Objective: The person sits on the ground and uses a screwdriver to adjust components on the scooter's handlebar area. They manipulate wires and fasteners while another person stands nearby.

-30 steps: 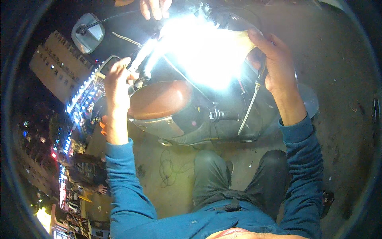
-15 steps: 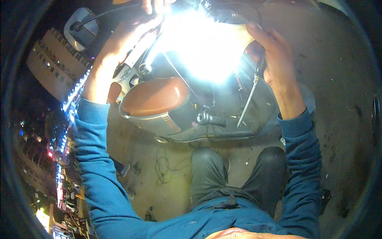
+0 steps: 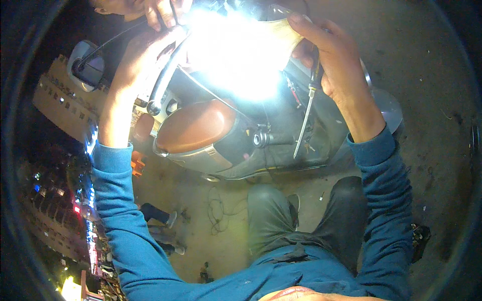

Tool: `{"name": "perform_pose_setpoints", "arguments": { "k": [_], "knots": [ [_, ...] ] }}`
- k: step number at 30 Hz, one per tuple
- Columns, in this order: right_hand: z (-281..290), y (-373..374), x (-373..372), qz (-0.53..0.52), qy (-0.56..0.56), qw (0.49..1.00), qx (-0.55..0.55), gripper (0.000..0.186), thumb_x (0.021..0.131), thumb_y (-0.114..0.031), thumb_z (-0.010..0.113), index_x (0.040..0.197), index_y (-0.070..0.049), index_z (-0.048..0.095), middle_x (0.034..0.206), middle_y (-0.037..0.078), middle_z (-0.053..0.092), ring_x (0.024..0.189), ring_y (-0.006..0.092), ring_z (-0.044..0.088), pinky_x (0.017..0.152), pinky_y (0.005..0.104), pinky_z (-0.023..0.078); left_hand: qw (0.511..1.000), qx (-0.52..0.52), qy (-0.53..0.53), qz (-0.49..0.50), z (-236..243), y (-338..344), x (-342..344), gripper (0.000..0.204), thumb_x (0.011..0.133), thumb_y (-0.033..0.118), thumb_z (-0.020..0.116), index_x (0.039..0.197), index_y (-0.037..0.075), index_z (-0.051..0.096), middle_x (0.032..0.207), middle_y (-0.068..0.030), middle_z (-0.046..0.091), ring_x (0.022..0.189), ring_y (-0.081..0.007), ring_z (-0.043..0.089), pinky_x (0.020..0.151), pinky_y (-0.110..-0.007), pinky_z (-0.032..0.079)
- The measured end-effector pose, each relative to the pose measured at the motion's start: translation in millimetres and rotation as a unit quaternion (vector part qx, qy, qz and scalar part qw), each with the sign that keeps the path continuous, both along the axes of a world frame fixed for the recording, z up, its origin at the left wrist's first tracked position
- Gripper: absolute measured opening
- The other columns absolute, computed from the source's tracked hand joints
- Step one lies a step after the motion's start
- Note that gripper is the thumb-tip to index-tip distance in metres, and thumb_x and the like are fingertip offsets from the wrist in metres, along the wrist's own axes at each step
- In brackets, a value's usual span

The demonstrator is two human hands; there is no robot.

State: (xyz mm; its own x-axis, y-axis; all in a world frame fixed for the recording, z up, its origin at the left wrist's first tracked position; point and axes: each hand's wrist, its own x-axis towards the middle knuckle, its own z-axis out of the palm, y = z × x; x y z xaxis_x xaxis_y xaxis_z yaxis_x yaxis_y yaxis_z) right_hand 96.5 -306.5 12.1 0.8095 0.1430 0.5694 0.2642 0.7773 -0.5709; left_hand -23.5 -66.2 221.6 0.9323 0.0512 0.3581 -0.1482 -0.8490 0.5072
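Glare blots out the middle of a pale yellowish panel [image 3: 285, 37]. My right hand [image 3: 334, 57] grips the panel's right edge between thumb and fingers. The same hand keeps a screwdriver [image 3: 305, 115] against its palm, shaft pointing down. Around the other side, my left hand [image 3: 163, 42] reaches to the left end of the bright area, beside a dark handlebar [image 3: 165, 83]; its fingers are lost in light. Just above it are another person's fingers [image 3: 163, 11]. A scooter with a brown seat [image 3: 196, 126] stands below the panel, with a black grip [image 3: 273, 139] in front.
A mirror [image 3: 86, 65] sticks out at upper left on a thin stem. A cable [image 3: 217, 213] lies looped on the ground left of my knees. A dark object [image 3: 420, 242] lies by my right elbow. Other people's legs [image 3: 159, 214] show at left.
Both my hands have shifted a little left in view, with the panel and screwdriver. More of the other person's head and hand shows at the top.
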Motion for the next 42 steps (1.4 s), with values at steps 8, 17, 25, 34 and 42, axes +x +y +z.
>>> {"name": "perform_pose_setpoints", "arguments": {
  "k": [8,17,25,34,42],
  "knots": [
    [-2,7,0,0.017,0.002,0.998,0.067,0.031,0.088,-0.023,0.082,0.105,0.001,0.073,0.089,0.005,0.073,0.069,0.0095,0.066,0.058,0.0229,0.051,0.98,0.187,-0.063,-0.035,-2,-3,-4,0.031,0.101,0.026,0.068,0.118,0.001,0.07,0.109,-0.0095,0.071,0.099,-0.0139,0.068,0.084,-0.031,0.055],
    [18,-4,12,0.108,-0.032,0.986,0.126,0.014,0.098,-0.016,0.069,0.101,-0.003,0.071,0.071,0.0,0.064,0.051,0.0078,0.053,0.046,0.0246,0.037,0.998,-0.039,0.016,-0.046,2,8,0,0.032,0.105,0.022,0.061,0.129,0.0,0.065,0.116,-0.0055,0.069,0.104,-0.011,0.065,0.092,-0.027,0.052],
    [16,4,12,0.08,0.014,0.988,0.133,0.015,0.097,-0.017,0.071,0.101,-0.003,0.072,0.076,0.0,0.066,0.055,0.007,0.055,0.05,0.0226,0.04,0.996,-0.08,0.028,0.024,1,-3,0,0.029,0.104,0.021,0.063,0.121,-0.001,0.068,0.107,-0.0075,0.072,0.095,-0.0123,0.07,0.085,-0.026,0.056],
    [2,10,20,0.043,0.013,0.995,0.094,0.021,0.096,-0.024,0.073,0.089,-0.004,0.069,0.069,0.001,0.063,0.054,0.0084,0.053,0.051,0.0241,0.039,0.997,-0.004,0.034,0.071,-5,-22,-9,0.033,0.106,0.028,0.058,0.123,0.003,0.071,0.106,-0.0064,0.073,0.093,-0.0122,0.069,0.085,-0.025,0.054],
    [-4,13,24,0.032,0.006,0.993,0.11,0.025,0.096,-0.026,0.072,0.084,-0.004,0.068,0.065,0.002,0.061,0.053,0.0093,0.054,0.051,0.0239,0.039,0.989,0.1,-0.025,0.104,-6,-17,-11,0.035,0.104,0.031,0.062,0.122,0.002,0.071,0.104,-0.0053,0.07,0.091,-0.0117,0.067,0.084,-0.027,0.052]
  ]
}}
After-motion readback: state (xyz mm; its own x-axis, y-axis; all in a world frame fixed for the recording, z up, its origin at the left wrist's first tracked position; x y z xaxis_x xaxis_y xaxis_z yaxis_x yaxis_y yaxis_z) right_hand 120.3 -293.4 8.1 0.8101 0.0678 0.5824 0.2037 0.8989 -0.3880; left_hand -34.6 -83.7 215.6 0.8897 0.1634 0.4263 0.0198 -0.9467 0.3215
